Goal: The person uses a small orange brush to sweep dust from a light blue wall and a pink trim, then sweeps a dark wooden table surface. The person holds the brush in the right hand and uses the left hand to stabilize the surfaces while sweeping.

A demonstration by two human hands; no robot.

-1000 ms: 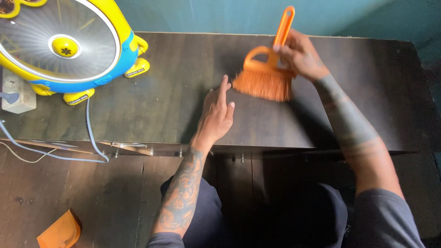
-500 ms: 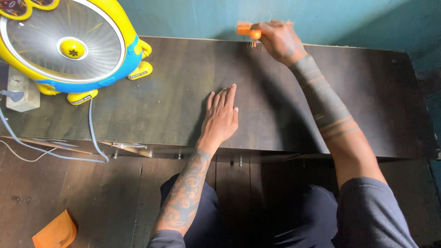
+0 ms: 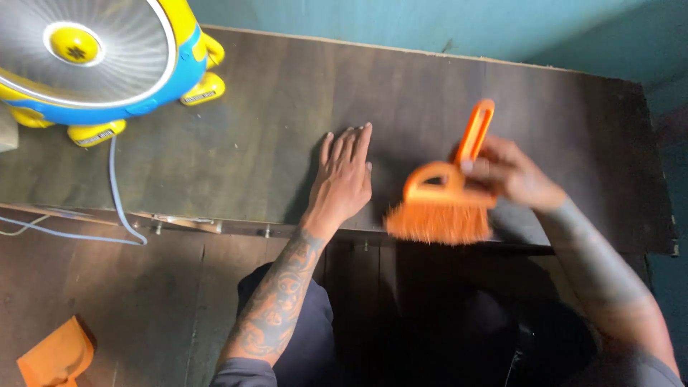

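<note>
My right hand [image 3: 514, 176] grips an orange hand brush [image 3: 446, 193] by its looped handle. The blurred bristles hang over the near edge of the dark wooden table [image 3: 236, 154]. My left hand [image 3: 344, 178] lies flat on the tabletop just left of the brush, palm down and fingers pointing toward the far edge. The hand holds nothing.
A yellow and blue fan [image 3: 89, 61] stands at the table's far left, its cable [image 3: 118, 204] trailing over the near edge. An orange dustpan [image 3: 56, 356] lies on the floor at lower left. A teal wall [image 3: 444, 21] backs the table.
My right hand has swept the brush from the table's far edge back to the near edge. The left hand has stayed flat on the table.
</note>
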